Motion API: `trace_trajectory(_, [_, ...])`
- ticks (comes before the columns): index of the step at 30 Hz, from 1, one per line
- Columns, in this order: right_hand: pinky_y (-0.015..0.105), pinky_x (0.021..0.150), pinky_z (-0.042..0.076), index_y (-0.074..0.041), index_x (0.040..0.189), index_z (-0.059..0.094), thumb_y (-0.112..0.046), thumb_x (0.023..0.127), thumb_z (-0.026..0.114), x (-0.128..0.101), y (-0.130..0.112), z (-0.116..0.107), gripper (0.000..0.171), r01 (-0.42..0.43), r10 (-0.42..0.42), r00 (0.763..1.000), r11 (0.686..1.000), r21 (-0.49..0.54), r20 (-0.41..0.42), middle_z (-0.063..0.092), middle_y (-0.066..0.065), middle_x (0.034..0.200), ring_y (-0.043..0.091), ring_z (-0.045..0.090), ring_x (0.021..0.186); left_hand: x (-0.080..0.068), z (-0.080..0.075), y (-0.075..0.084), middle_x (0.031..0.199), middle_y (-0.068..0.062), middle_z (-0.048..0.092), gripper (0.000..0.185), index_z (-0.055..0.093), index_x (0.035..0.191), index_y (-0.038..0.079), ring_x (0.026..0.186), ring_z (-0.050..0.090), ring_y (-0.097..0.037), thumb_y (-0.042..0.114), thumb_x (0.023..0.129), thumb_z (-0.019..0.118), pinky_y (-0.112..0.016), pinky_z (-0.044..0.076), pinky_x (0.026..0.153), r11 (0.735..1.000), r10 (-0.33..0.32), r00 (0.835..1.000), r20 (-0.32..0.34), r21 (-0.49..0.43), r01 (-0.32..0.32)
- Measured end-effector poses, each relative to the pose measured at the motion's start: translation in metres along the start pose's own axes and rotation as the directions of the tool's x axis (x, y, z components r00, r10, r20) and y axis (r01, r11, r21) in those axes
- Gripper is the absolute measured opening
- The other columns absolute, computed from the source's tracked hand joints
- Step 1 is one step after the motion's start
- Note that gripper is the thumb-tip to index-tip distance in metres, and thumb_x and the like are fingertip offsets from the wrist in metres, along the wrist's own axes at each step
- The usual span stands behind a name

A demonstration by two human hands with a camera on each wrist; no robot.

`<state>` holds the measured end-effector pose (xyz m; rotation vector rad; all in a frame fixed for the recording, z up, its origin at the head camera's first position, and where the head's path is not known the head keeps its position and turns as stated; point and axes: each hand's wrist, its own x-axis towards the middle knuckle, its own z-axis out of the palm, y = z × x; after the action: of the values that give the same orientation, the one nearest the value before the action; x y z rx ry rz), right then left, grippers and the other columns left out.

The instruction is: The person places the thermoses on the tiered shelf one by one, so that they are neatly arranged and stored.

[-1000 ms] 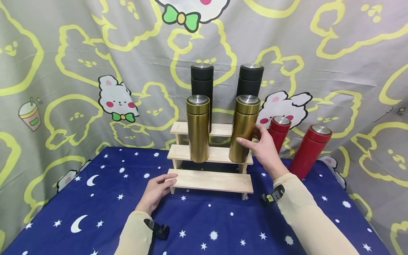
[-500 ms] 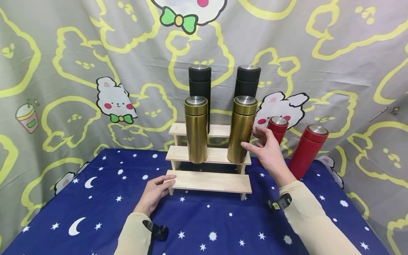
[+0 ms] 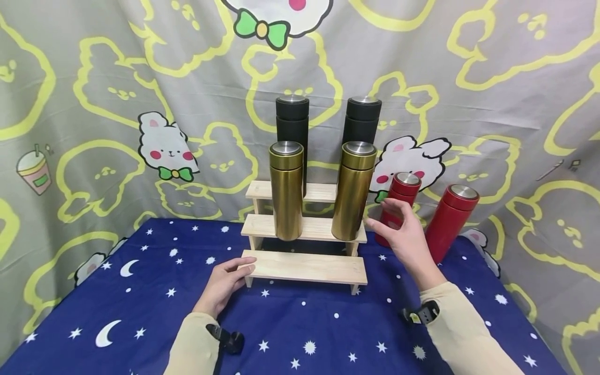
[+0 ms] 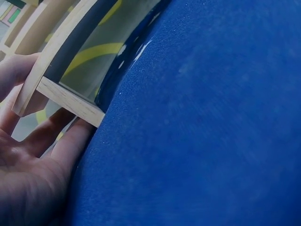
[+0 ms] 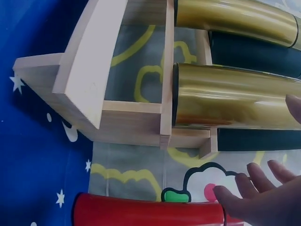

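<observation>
At the left end of the lowest step of a three-step wooden display stand (image 3: 304, 266), my left hand (image 3: 221, 284) grips the board. In the left wrist view my left hand's fingers (image 4: 70, 141) go round its leg (image 4: 70, 101). Two gold thermos flasks stand upright on the middle step, a left one (image 3: 287, 198) and a right one (image 3: 352, 198). My right hand (image 3: 405, 237) holds nothing, its thumb and fingers spread just right of the right gold flask. Behind that hand is a red thermos flask (image 3: 404, 188), partly hidden by it.
Two black thermos flasks, left (image 3: 292, 120) and right (image 3: 362, 125), stand on the top step, partly hidden by the gold ones. Another red flask (image 3: 452, 221) stands farther right on the blue star-patterned cloth (image 3: 154, 312). A grey cartoon curtain (image 3: 211, 78) hangs behind.
My right hand has let go of the right gold flask and moved right, towards the nearer red flask. That gold flask stays on the middle step. My left hand has stayed on the stand.
</observation>
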<state>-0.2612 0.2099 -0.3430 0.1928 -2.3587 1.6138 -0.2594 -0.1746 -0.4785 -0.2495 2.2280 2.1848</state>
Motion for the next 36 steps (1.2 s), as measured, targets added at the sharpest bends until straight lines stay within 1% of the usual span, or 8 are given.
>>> trace_trajectory(7, [0.055,0.105,0.035,-0.002,0.144,0.039,-0.028,0.088,0.076,-0.003,0.007,-0.003,0.072,0.013,-0.014,1.0,1.0,-0.022,-0.019,0.045,0.017,0.143,0.034,0.039,0.132,0.0,0.001,0.0,0.136,-0.016,0.053,0.035,0.07,0.118,0.0,0.107,0.061,-0.022,0.014,0.086,0.077,-0.043,0.049,0.094,1.0,-0.008,1.0,0.0,-0.021,0.008])
trace_trajectory(12, [0.058,0.105,0.034,-0.003,0.143,0.041,-0.031,0.088,0.075,-0.008,0.01,-0.007,0.07,0.006,-0.012,0.999,0.995,-0.101,-0.052,0.045,0.018,0.142,0.036,0.039,0.132,-0.001,0.001,0.001,0.135,-0.016,0.054,0.035,0.07,0.117,0.0,0.108,0.061,-0.023,0.014,0.086,0.077,-0.042,0.05,0.093,1.0,-0.001,1.0,0.0,-0.023,0.001])
trace_trajectory(15, [0.058,0.106,0.032,-0.003,0.143,0.041,-0.031,0.088,0.075,-0.01,0.014,-0.009,0.07,0.0,-0.01,0.997,0.992,-0.127,-0.075,0.045,0.018,0.143,0.037,0.038,0.133,-0.001,0.002,0.002,0.136,-0.018,0.053,0.036,0.069,0.118,-0.001,0.108,0.061,-0.023,0.014,0.086,0.077,-0.044,0.048,0.095,1.0,0.005,1.0,0.006,-0.023,-0.005])
trace_trajectory(18, [0.057,0.107,0.031,-0.002,0.143,0.041,-0.03,0.089,0.074,-0.011,0.019,-0.011,0.069,-0.005,-0.006,0.996,0.993,-0.119,-0.094,0.045,0.019,0.144,0.037,0.037,0.135,-0.002,0.002,0.004,0.137,-0.018,0.052,0.036,0.069,0.118,-0.002,0.109,0.06,-0.023,0.014,0.087,0.076,-0.044,0.048,0.095,1.0,0.006,1.0,0.011,-0.022,-0.006])
trace_trajectory(22, [0.057,0.108,0.031,-0.001,0.145,0.039,-0.031,0.091,0.072,-0.013,0.026,-0.013,0.07,-0.03,0.017,0.992,0.994,-0.106,-0.124,0.042,0.02,0.146,0.037,0.035,0.136,-0.003,0.001,0.004,0.135,-0.017,0.054,0.035,0.071,0.117,0.0,0.108,0.061,-0.023,0.015,0.086,0.077,-0.042,0.049,0.094,1.0,-0.001,1.0,0.0,-0.01,0.001])
trace_trajectory(27, [0.054,0.109,0.031,-0.001,0.146,0.037,-0.031,0.092,0.071,-0.014,0.035,-0.014,0.071,-0.045,0.028,0.985,0.994,-0.096,-0.168,0.04,0.02,0.147,0.036,0.034,0.137,-0.002,0.0,0.002,0.134,-0.018,0.055,0.035,0.071,0.115,0.001,0.109,0.06,-0.024,0.017,0.085,0.078,-0.044,0.049,0.094,1.0,0.005,1.0,-0.002,0.006,-0.005])
trace_trajectory(36, [0.054,0.111,0.027,-0.004,0.154,0.026,-0.037,0.092,0.069,-0.008,0.044,-0.018,0.082,-0.108,0.09,0.976,0.99,-0.085,-0.199,0.032,0.019,0.154,0.035,0.029,0.14,-0.001,0.001,0.003,0.136,-0.016,0.054,0.034,0.071,0.116,0.001,0.111,0.059,-0.024,0.016,0.086,0.078,-0.044,0.048,0.095,1.0,-0.008,1.0,-0.005,0.004,0.009])
